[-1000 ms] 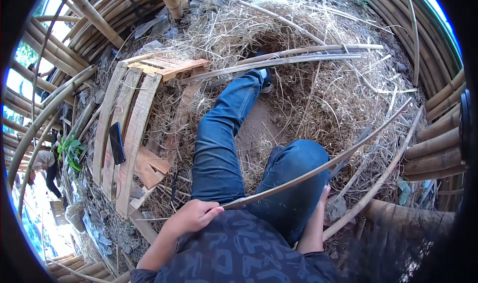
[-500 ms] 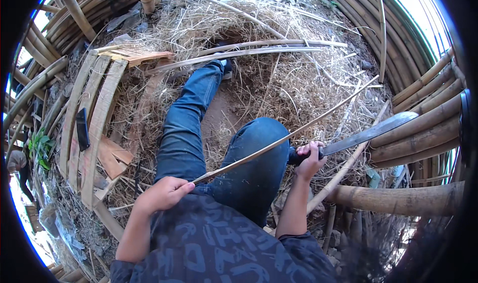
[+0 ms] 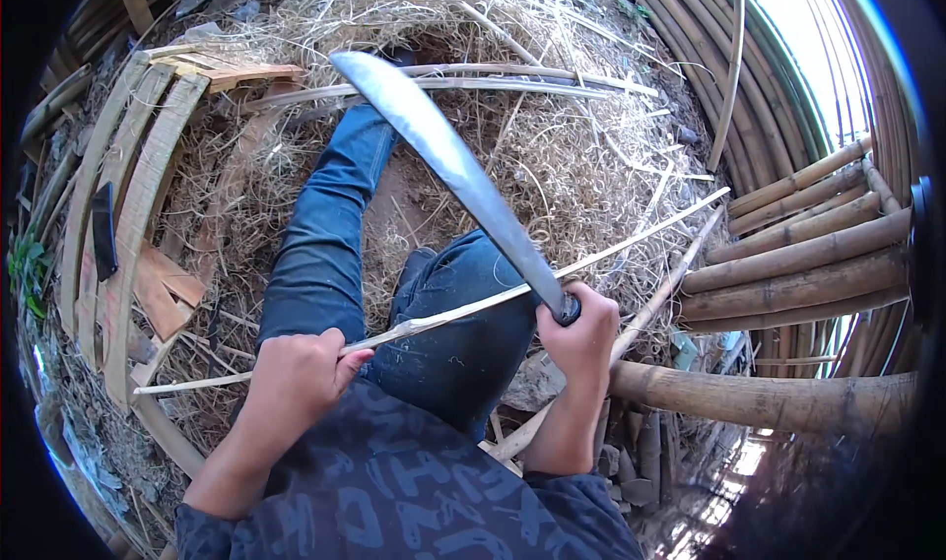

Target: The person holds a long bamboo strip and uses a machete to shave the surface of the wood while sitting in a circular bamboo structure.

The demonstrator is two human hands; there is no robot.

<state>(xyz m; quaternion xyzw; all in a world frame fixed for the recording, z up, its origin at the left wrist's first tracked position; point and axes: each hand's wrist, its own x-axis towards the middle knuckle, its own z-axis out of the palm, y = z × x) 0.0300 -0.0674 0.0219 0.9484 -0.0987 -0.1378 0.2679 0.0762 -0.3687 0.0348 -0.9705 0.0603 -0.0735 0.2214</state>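
My left hand [image 3: 296,378] is closed around a thin bamboo strip [image 3: 473,306], whose short end sticks out to the left past my fist. The long part slants up to the right across my bent knee [image 3: 448,353], with a pale, cut-looking face upward. In my right hand [image 3: 581,338] is the dark handle of a machete [image 3: 448,161]. Its broad blade points up and to the left over my legs. Near the handle the blade crosses over the strip; whether they touch I cannot tell.
On the left stands a slatted wooden crate [image 3: 150,196] with a dark phone-like slab [image 3: 103,233] on its slats. Bamboo shavings [image 3: 581,186] cover the ground ahead, with long split strips [image 3: 512,84] across them. Thick bamboo poles [image 3: 769,393] are at the right.
The machete has swung from pointing right to pointing up-left, now over the strip. The strip shows its pale face and a tail left of my left hand. The view has shifted slightly.
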